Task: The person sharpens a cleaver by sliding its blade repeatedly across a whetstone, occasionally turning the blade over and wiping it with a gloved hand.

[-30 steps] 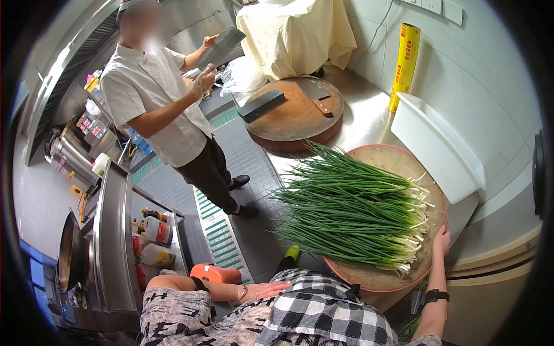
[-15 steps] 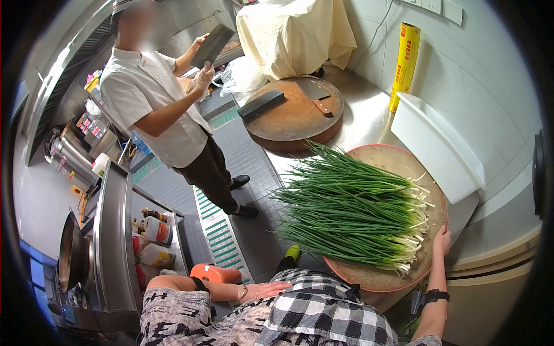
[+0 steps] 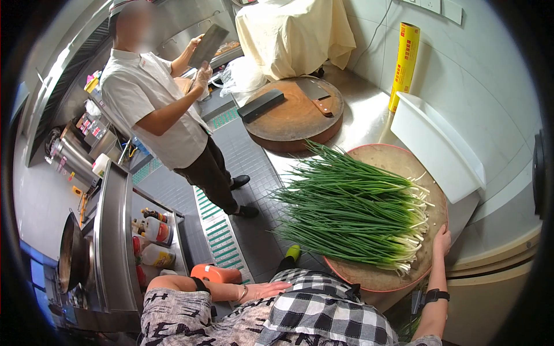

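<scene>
A thick layer of green scallions (image 3: 352, 207) lies across a round chopping board (image 3: 392, 158) with a red rim, white root ends to the right. The green tips hang over the board's left edge. My right hand (image 3: 442, 242) grips the board's rim at the lower right, close to the roots; some of its fingers are hidden. Against the checked apron (image 3: 329, 305) at my waist, my left hand (image 3: 270, 290) lies flat with its fingers stretched out, holding nothing.
A thick round block (image 3: 271, 127) bears a cleaver (image 3: 316, 95) and a dark rectangular bar (image 3: 261, 105). A white tub (image 3: 438, 150) and yellow roll box (image 3: 404, 66) stand by the wall. A co-worker (image 3: 150, 104) holds a wide dark blade (image 3: 209, 45).
The co-worker's hands and the wide dark blade have shifted slightly left. My hands, the scallions and the board stay in place.
</scene>
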`<state>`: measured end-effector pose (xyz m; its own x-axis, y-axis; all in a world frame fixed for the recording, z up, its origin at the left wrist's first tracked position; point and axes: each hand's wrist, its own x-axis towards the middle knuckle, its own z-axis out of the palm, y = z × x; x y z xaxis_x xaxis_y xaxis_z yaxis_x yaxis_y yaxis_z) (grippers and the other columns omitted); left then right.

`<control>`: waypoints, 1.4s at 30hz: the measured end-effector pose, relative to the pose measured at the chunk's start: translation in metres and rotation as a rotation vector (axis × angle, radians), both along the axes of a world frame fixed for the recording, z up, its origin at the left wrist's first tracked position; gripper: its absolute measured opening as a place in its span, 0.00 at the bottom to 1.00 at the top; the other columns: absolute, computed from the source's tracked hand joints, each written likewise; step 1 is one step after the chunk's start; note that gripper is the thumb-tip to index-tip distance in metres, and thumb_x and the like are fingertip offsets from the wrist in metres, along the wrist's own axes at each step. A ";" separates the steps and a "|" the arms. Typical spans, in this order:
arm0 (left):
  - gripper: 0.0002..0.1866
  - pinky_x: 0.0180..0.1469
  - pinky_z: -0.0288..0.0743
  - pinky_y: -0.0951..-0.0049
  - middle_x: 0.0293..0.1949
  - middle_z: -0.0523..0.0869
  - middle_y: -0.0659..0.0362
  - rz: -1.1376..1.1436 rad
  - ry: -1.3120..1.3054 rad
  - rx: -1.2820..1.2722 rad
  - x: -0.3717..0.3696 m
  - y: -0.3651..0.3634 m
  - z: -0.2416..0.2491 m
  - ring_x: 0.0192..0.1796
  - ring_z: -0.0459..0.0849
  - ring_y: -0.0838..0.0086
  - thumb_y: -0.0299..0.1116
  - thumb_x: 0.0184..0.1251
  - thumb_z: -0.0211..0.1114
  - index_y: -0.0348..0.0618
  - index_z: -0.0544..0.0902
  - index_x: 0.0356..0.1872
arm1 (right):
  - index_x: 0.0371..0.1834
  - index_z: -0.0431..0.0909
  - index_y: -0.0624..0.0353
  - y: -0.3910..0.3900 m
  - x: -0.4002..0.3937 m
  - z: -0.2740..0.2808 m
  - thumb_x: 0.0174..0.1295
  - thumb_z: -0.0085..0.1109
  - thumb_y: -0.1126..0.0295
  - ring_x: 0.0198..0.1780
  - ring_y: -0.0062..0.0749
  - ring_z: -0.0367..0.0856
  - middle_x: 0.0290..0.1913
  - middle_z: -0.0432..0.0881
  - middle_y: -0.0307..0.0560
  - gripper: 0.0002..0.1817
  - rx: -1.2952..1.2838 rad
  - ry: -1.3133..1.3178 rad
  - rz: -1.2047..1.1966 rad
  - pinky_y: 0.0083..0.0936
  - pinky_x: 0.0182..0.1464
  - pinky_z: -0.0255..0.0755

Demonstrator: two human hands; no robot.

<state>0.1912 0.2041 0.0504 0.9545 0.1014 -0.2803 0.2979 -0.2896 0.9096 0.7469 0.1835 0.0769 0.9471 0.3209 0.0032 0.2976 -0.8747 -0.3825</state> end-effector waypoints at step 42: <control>0.08 0.31 0.61 0.73 0.20 0.69 0.64 0.609 -0.134 1.751 0.123 0.299 0.164 0.28 0.71 0.73 0.36 0.38 0.59 0.47 0.70 0.19 | 0.40 0.66 0.63 -0.007 0.000 -0.009 0.54 0.34 0.53 0.41 0.50 0.68 0.38 0.72 0.58 0.23 0.130 -0.028 0.054 0.35 0.42 0.61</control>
